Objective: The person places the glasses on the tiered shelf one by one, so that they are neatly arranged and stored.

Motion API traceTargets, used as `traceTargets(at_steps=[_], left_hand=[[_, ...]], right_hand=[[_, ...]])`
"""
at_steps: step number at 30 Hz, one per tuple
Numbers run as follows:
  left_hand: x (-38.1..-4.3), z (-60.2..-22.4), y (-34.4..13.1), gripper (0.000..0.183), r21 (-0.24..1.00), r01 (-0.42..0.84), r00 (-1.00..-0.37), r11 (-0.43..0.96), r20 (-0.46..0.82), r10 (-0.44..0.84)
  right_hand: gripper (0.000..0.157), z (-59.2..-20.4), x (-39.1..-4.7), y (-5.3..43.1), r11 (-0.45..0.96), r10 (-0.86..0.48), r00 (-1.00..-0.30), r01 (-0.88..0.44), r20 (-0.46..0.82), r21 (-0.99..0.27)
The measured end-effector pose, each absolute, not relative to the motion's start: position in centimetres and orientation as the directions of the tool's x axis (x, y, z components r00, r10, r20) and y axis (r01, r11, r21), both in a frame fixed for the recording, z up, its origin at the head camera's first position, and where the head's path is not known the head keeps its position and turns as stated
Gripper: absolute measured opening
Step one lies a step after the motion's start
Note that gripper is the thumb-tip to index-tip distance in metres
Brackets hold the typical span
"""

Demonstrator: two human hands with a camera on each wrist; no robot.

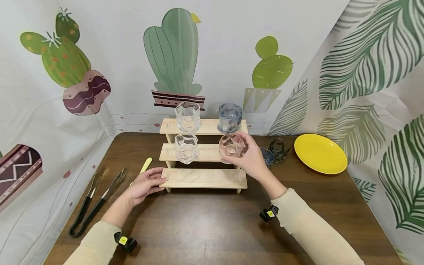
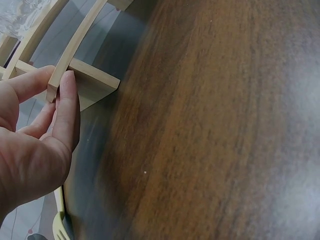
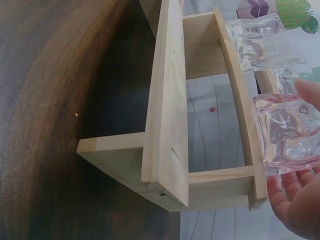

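A light wooden three-step stand (image 1: 205, 177) stands on the table. My left hand (image 1: 145, 186) pinches the left end of its lowest board between thumb and fingers, as the left wrist view also shows. On the right of the middle step, my right hand (image 1: 253, 158) grips a pink faceted glass (image 1: 230, 145) from its right side. The pink glass (image 3: 285, 132) is upright against the board; whether its base bears fully on it I cannot tell. To its left is a clear glass (image 1: 186, 148). The top step holds another clear glass (image 1: 187, 117) and a blue glass (image 1: 230, 117).
Black-handled metal tongs (image 1: 87, 206) lie on the left of the table, near a pale yellow fork (image 2: 61, 227). Behind my right hand are a blue glass piece (image 1: 267, 156), a dark glass (image 1: 279, 150) and a yellow plate (image 1: 320, 154). A printed cloth hangs behind the table.
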State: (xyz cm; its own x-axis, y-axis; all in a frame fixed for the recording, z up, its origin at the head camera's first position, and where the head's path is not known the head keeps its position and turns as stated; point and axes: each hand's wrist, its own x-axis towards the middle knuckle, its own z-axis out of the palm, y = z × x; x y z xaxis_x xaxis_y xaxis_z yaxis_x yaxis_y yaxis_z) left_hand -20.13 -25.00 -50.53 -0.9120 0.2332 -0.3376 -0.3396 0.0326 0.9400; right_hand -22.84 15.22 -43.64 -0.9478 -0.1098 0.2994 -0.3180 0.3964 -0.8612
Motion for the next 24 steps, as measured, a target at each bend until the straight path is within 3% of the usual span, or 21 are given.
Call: traceTargets(at_steps=[5,11,24], left_hand=[[-20.1,-50.5,-25.0,0.072,0.941,-0.338,-0.912,0.031,-0.335,0.237],[-20.1,-50.5,-25.0,0.071,0.941,-0.337,-0.912,0.036,-0.336,0.234],[-20.1,-50.5,-25.0,0.072,0.940,-0.339,-0.911,0.036,-0.338,0.237]], right_hand=[[0.105,-43.3,-22.5,15.7,0.375,-0.129,-0.944,-0.329,0.303,-0.867],[0.103,-43.3,-21.9,17.1,0.359,-0.136,-0.926,-0.376,0.351,-0.854],[0.104,-45.7,-21.2,21.8,0.461,-0.072,-0.945,-0.314,0.318,-0.830]])
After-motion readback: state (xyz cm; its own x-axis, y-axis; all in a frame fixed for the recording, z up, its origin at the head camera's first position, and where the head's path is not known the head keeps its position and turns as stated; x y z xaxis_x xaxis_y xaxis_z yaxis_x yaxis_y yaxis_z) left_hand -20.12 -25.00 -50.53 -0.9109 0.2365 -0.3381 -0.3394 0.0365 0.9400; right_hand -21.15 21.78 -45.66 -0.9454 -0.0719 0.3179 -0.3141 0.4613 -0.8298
